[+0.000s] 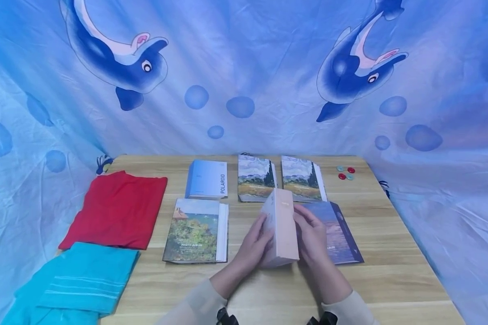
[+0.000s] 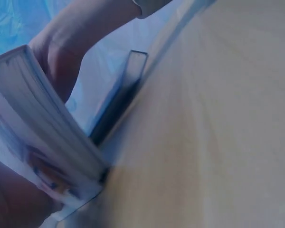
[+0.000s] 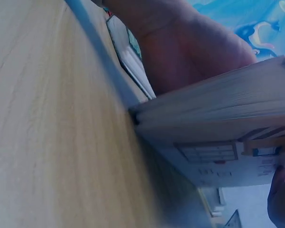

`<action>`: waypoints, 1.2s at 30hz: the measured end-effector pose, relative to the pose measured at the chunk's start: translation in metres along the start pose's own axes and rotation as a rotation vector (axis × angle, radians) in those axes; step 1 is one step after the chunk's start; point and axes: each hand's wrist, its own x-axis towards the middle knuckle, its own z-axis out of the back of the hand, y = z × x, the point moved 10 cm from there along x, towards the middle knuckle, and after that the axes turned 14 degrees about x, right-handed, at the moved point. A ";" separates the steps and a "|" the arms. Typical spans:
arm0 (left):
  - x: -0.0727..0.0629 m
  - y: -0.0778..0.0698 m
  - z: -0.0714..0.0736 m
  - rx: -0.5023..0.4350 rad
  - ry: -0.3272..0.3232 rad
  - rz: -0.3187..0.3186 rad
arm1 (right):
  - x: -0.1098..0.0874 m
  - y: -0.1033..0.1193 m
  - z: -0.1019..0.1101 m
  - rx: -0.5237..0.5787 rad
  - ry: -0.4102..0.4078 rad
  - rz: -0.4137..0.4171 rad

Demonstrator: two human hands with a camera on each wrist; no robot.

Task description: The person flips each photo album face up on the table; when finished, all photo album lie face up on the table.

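Observation:
A thick photo album (image 1: 284, 225) stands on edge in front of me, its pale pink spine facing me. My left hand (image 1: 252, 246) holds its left cover and my right hand (image 1: 312, 237) grips it from the right. In the left wrist view the page block of the album (image 2: 47, 118) shows between the two hands, its lower end close over the wooden table. The right wrist view shows a window-like drawing on the cover of the album (image 3: 213, 154). Partly behind my right hand lies a purple-blue album (image 1: 341, 234).
On the wooden table (image 1: 394, 271), a garden-cover album (image 1: 193, 234) lies left, a blue Polaroid album (image 1: 206, 178) behind it. Two landscape-cover albums (image 1: 256, 178) lie at the back. Red cloth (image 1: 118, 210) and turquoise cloth (image 1: 85, 280) are far left; several small discs (image 1: 342, 176) sit back right.

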 end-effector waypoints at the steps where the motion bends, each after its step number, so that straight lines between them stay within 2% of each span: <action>1: -0.001 -0.003 0.000 -0.024 0.012 -0.007 | -0.001 0.001 -0.003 -0.018 0.015 0.007; 6: -0.002 -0.009 0.005 -0.086 0.040 -0.014 | -0.006 0.003 -0.015 -0.028 0.070 0.048; 12: -0.002 -0.013 0.019 -0.128 0.032 -0.037 | -0.009 -0.009 -0.023 -0.031 0.101 -0.004; 17: -0.013 -0.026 0.043 -0.013 -0.029 -0.082 | -0.009 -0.018 -0.030 -0.144 0.192 -0.043; 21: -0.023 -0.044 0.059 0.095 -0.077 -0.190 | -0.009 -0.026 -0.034 -0.203 0.272 -0.077; 25: -0.027 -0.049 0.060 0.159 -0.059 -0.265 | -0.009 -0.034 -0.036 -0.247 0.323 -0.097; 28: -0.028 -0.044 0.061 0.156 -0.058 -0.257 | -0.007 -0.038 -0.035 -0.358 0.335 -0.090; 32: -0.031 -0.041 0.064 0.106 -0.064 -0.253 | -0.004 -0.042 -0.031 -0.530 0.335 -0.077; 36: -0.031 -0.039 0.065 0.090 -0.054 -0.258 | -0.004 -0.044 -0.029 -0.587 0.340 -0.081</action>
